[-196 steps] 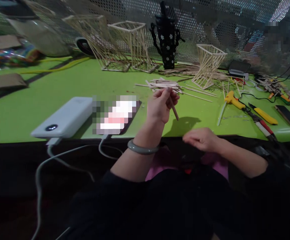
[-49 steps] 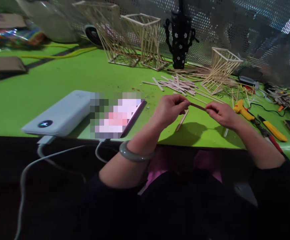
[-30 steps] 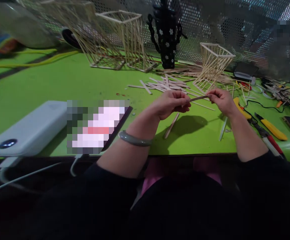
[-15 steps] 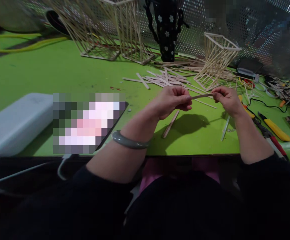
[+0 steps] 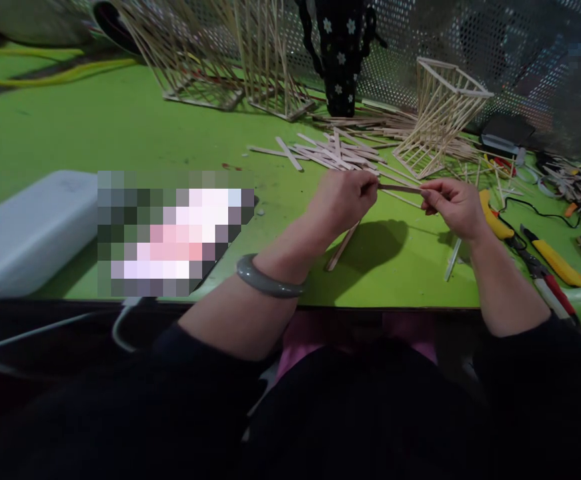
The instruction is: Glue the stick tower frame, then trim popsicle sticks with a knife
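Between my two hands a flat wooden craft stick (image 5: 399, 189) is held level above the green table. My left hand (image 5: 343, 200), with a grey bangle on the wrist, is closed on the stick's left end. The thumb and fingers of my right hand (image 5: 454, 205) pinch its right end. Below my left hand another craft stick (image 5: 339, 253) lies on the table, partly covered by the hand. A thin pale stick (image 5: 453, 259) rests under my right hand. Just beyond the hands is a pile of loose craft sticks (image 5: 340, 152).
A small twisted stick frame (image 5: 435, 120) and larger stick frames (image 5: 205, 97) stand at the back, with a black flowered container (image 5: 340, 60) between. Pliers (image 5: 537, 267) and a yellow cutter (image 5: 557, 262) lie right. A phone (image 5: 180, 233) and white power bank (image 5: 40, 227) lie left.
My left hand has rolled over, so its back now faces up and the thumb is less visible. The stick has turned to a darker face. The view has shifted slightly.
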The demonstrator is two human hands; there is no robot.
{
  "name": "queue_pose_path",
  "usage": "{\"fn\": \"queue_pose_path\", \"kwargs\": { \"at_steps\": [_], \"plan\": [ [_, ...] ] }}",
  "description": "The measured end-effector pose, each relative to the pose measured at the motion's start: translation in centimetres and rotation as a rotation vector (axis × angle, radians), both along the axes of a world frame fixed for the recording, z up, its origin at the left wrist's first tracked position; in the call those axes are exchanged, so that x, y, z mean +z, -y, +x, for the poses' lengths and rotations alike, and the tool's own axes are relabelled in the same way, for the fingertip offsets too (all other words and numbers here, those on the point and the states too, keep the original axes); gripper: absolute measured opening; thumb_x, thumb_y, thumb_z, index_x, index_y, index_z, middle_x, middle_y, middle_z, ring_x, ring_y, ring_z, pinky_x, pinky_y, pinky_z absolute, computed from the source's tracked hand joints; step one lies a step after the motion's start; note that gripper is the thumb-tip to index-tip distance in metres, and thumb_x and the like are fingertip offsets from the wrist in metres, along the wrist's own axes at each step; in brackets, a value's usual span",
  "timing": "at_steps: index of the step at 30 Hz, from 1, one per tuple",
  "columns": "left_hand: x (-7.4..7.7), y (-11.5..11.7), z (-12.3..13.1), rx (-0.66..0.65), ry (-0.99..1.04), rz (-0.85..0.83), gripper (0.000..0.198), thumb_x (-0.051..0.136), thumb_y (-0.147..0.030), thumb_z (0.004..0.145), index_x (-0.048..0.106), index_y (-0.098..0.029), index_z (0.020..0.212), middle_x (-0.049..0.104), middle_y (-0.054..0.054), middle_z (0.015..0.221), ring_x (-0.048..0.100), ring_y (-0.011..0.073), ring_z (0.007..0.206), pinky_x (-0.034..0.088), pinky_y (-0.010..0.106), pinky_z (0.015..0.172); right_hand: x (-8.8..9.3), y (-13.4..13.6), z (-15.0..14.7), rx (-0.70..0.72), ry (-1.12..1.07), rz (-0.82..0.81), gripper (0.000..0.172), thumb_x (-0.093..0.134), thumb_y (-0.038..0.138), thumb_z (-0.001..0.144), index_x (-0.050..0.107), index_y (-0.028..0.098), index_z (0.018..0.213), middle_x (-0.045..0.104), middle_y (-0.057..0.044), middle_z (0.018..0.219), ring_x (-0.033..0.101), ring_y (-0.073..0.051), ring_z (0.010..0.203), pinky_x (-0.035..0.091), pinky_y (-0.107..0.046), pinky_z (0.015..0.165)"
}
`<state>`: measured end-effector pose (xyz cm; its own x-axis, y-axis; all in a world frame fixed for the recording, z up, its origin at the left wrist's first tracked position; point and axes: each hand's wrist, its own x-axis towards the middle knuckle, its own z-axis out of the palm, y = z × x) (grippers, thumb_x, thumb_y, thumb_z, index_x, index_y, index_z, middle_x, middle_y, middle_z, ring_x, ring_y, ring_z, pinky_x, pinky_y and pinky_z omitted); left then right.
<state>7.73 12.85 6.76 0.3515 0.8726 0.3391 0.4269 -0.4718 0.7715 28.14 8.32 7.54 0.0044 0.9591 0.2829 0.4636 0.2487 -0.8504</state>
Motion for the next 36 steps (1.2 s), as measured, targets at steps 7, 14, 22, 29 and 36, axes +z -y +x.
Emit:
{"fn": "queue_pose_path", "kwargs": {
  "at_steps": [7,14,22,29,36],
  "plan": [
    [0.5,0.4,0.3,0.061,0.139,-0.077,0.017,0.05,-0.01,0.077,0.06,-0.015,0.064,0.057,0.0,0.054,0.06,0.0125,0.057,0.045,0.023,0.058,-0.3,0.3,-0.5,-0.009,-0.046,0.048,0.022,0.066,0.039,0.077,0.066,0.019,0.084,0.06,0.003,0.06,0.056,-0.008,0.053,0.052,-0.024,0.057],
    [1.0,0.3,0.4,0.025,0.505,-0.449,0.009,0.059,-0.015,0.08,0.059,-0.013,0.072,0.059,-0.002,0.057,0.057,0.0079,0.048,0.053,0.025,0.059,-0.6,-0.2,-0.4,-0.052,-0.078,0.05,0.024,0.064,0.044,0.078,0.064,0.021,0.084,0.061,0.003,0.062,0.057,-0.007,0.055,0.052,-0.024,0.058],
    [0.6,-1.0,-0.1,0.155,0.631,-0.402,0.013,0.062,-0.014,0.078,0.055,-0.014,0.066,0.059,-0.003,0.058,0.055,0.0059,0.049,0.048,0.019,0.053,-0.9,-0.8,0.2,-0.036,-0.169,0.071,0.037,0.061,0.056,0.077,0.065,0.02,0.088,0.057,0.005,0.057,0.052,-0.006,0.048,0.047,-0.021,0.05],
    [0.3,-0.9,-0.3,0.16,0.586,-0.383,0.014,0.061,-0.026,0.084,0.063,-0.015,0.077,0.067,0.002,0.07,0.06,0.0068,0.056,0.045,0.015,0.049,-1.5,-0.9,0.1,0.01,-0.187,0.091,0.034,0.069,0.049,0.072,0.069,0.02,0.09,0.065,0.003,0.067,0.057,-0.006,0.056,0.05,-0.022,0.056],
    [0.7,-0.1,0.5,0.046,0.484,-0.468,0.011,0.061,-0.01,0.079,0.064,-0.011,0.069,0.062,-0.001,0.055,0.055,0.0058,0.044,0.05,0.018,0.052,-1.5,-0.9,0.1,0.016,-0.177,0.053,0.027,0.072,0.033,0.071,0.066,0.022,0.094,0.068,0.003,0.072,0.06,-0.007,0.059,0.052,-0.022,0.057]
  ]
}}
